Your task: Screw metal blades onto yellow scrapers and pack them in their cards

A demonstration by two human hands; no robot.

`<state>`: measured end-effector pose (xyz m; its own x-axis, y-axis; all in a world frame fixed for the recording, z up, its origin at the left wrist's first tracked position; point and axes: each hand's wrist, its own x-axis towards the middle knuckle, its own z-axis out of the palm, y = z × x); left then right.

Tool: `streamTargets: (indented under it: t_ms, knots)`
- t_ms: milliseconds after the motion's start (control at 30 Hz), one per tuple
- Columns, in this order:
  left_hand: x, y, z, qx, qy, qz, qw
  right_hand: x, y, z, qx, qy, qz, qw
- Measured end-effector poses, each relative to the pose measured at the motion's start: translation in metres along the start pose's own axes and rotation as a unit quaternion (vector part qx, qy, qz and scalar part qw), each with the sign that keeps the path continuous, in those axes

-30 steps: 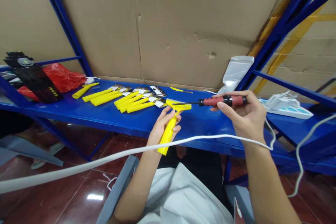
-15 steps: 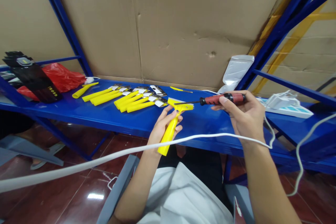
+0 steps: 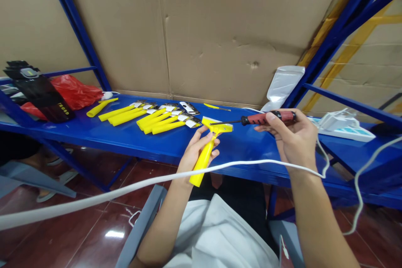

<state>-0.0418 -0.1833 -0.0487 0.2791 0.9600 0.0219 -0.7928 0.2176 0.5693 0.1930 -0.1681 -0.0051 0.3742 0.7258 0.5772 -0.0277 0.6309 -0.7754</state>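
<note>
My left hand (image 3: 196, 150) is closed around the neck of a yellow scraper (image 3: 204, 157), whose wide head points up and whose handle hangs down toward me. In my right hand (image 3: 295, 138) is a screwdriver (image 3: 259, 118) with a red and black handle, held nearly level. Its thin dark shaft reaches left to the scraper's head, and the tip appears to touch the head's left part. Several more yellow scrapers (image 3: 125, 116) with dark-and-white packaging at their heads lie in a row on the blue shelf (image 3: 125, 137).
A white cable (image 3: 132, 187) runs across in front of my forearms. At left stand a black box (image 3: 47, 98) and a red plastic bag (image 3: 75, 92). A yellow-handled knife (image 3: 213, 106) lies toward the back. A white power strip (image 3: 354, 132) is at right, and cardboard (image 3: 204, 29) backs the shelf.
Both hands have shifted very slightly to the right with the scraper and screwdriver. The screwdriver's tip stays at the scraper's head.
</note>
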Motion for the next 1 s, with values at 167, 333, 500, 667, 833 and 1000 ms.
streamTargets:
  t_ms: [167,333,500,667,833,1000]
  knots:
    - [0.001,-0.003,-0.003,0.016,-0.007,0.009,1.0,-0.001,-0.002,0.002,0.011,0.007,-0.022,1.0]
    - [0.001,-0.003,-0.004,0.034,-0.005,0.012,0.999,-0.001,-0.002,0.003,-0.007,0.018,-0.043,0.999]
    - [0.001,-0.003,-0.003,0.04,-0.002,0.016,0.999,-0.002,-0.003,0.001,-0.019,0.022,-0.059,0.998]
    - [0.0,-0.003,-0.002,0.038,0.004,0.017,0.999,-0.007,-0.013,0.005,-0.068,0.019,-0.116,0.991]
    - [0.0,-0.003,-0.002,0.043,0.01,0.011,0.999,-0.014,-0.025,0.009,-0.153,0.047,-0.188,0.969]
    - [0.001,-0.002,-0.002,0.039,0.013,0.012,0.999,-0.018,-0.031,0.011,-0.139,0.033,-0.211,0.967]
